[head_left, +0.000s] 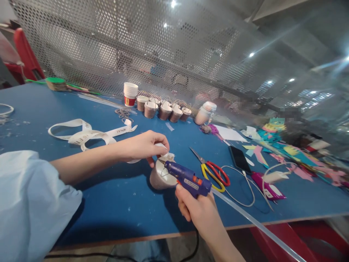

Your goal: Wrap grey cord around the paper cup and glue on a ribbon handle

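A blue hot glue gun (pixel 188 178) with orange parts is gripped in my right hand (pixel 200 207), a clear glue stick (pixel 259 223) jutting from its back. Its nozzle points at the rim of a small cup (pixel 158 182) on the table; whether it touches is too small to tell. With bent fingers, my left hand (pixel 145 145) pinches a white ribbon (pixel 161 146) just above that rim. More printed white ribbon (pixel 94 135) lies in loops beyond my left forearm. Right of the cup are scissors (pixel 211 173) with red and yellow handles.
Several small wrapped cups (pixel 165 111) and a stack of paper cups (pixel 131 92) stand at the back. A jar (pixel 205 112), a black phone (pixel 240 159), a white cable (pixel 249 189), a purple packet (pixel 268 185) and coloured paper scraps (pixel 302 171) lie to the right.
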A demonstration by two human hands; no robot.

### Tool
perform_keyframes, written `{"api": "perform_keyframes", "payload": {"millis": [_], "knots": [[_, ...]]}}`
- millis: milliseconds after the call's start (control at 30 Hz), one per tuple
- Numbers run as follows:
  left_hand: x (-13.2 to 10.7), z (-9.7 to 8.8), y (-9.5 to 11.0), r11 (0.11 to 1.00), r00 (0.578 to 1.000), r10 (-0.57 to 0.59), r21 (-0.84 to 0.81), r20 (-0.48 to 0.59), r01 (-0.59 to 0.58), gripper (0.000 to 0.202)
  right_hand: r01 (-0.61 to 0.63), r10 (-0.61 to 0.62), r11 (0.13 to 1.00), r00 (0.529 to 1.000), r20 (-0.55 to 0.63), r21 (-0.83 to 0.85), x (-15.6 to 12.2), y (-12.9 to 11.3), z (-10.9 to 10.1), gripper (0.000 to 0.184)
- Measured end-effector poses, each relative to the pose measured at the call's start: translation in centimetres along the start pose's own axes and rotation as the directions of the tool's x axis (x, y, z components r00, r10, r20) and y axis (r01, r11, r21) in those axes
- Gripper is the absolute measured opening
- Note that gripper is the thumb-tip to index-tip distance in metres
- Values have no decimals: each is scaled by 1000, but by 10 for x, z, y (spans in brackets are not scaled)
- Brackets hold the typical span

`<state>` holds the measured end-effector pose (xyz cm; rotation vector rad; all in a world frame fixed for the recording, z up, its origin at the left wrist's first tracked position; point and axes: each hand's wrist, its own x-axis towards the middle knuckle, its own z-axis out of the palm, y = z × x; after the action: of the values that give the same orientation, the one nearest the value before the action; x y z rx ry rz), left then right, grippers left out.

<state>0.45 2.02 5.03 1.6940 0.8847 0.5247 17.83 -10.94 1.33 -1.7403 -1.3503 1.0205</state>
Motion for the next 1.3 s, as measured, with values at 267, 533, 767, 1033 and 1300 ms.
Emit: {"api": "perform_keyframes", "payload": {"millis": [267,533,767,1033,1300], "knots": [[0,-1,-1,1000,1000,23,18,-19,-23,11,-25,-28,928,991,135,371,7,4,4,37],[-3,-1,1,999,999,23,34,-49,-22,12,-130,10,859,972,236,496,7,-1,0,34],[-3,-2,1,999,1000,8,41,-21,-7,12,-16,-26,942,992,120,335,6,1,9,37],[-4,-3,2,998,1000,-18,59,-19,19,14,17,-15,999,999,-46,46,-3,6,14,32],[-7,-5,3,1000,1000,-25,12,-2,25,16,-28,0,972,993,121,231,-12,11,-6,34]]}}
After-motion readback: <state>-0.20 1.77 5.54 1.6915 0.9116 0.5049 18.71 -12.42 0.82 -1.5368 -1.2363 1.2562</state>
